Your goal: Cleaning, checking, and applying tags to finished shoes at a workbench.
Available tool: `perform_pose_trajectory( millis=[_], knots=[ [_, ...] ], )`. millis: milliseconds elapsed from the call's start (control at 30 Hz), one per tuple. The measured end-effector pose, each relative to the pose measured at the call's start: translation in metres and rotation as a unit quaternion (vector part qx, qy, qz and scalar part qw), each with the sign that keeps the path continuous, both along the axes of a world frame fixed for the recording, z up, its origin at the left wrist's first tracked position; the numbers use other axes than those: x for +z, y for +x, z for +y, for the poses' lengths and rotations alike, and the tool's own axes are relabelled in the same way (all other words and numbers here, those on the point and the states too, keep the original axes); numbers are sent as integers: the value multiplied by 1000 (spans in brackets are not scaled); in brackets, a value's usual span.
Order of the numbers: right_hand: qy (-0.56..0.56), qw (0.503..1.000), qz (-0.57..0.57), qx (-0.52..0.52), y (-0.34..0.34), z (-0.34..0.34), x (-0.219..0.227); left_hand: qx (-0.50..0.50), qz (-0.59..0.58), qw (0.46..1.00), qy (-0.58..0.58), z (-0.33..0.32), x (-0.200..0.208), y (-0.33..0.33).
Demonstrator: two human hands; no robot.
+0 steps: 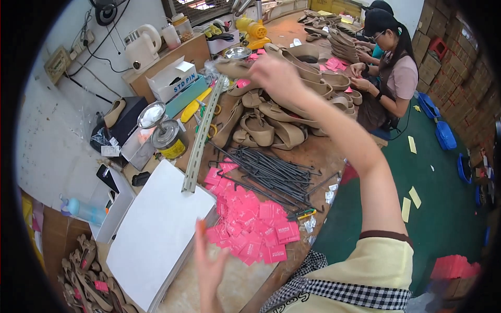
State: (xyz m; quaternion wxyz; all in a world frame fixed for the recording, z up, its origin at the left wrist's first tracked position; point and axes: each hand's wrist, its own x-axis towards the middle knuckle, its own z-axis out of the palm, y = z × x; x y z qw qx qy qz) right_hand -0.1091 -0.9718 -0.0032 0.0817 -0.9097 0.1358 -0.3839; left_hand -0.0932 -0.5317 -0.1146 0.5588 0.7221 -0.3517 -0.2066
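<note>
My right arm reaches far across the table. Its hand (279, 81), smeared by motion, grips a tan shoe (235, 68) above the left side of a big heap of tan shoes (261, 125). Low in the picture, my left hand (210, 265) is open and holds nothing. Its fingers are apart, and one fingertip is orange. Beside it lies a spread of pink tags (255, 224). Beyond the tags is a pile of dark, thin hooked rods (271, 169). A stack of white paper (159, 229) lies to the left.
A slotted metal bar (202, 138) overlaps the paper's far end. A lidded metal tin (169, 139), a white carton (172, 82) and a kettle (142, 48) stand at left. More shoes (88, 276) fill the lower left corner. Co-workers (389, 68) sit along the far right side.
</note>
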Motion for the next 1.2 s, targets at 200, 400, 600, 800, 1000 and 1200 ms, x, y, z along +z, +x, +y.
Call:
perform_pose_trajectory(
  millis=[200, 400, 600, 800, 1000, 1200],
  knots=[
    [87, 971, 51, 217, -50, 88, -23, 93, 310, 899, -295, -114, -21, -17],
    [-8, 955, 178, -239, -102, -144, -53, 179, 326, 907, -196, 10, -38, -35],
    [-153, 988, 7, -9, -61, -23, 28, 252, 340, 898, -119, 129, -51, -70],
    [-59, 950, 58, 303, -103, 284, -51, 523, 409, 734, -141, 193, -70, -125],
    [112, 886, 267, 363, -112, 465, -174, 499, 222, 834, 78, 223, -70, -150],
    [103, 874, 223, 419, -130, 411, -118, 518, 214, 828, 6, 282, -108, -202]
  ],
)
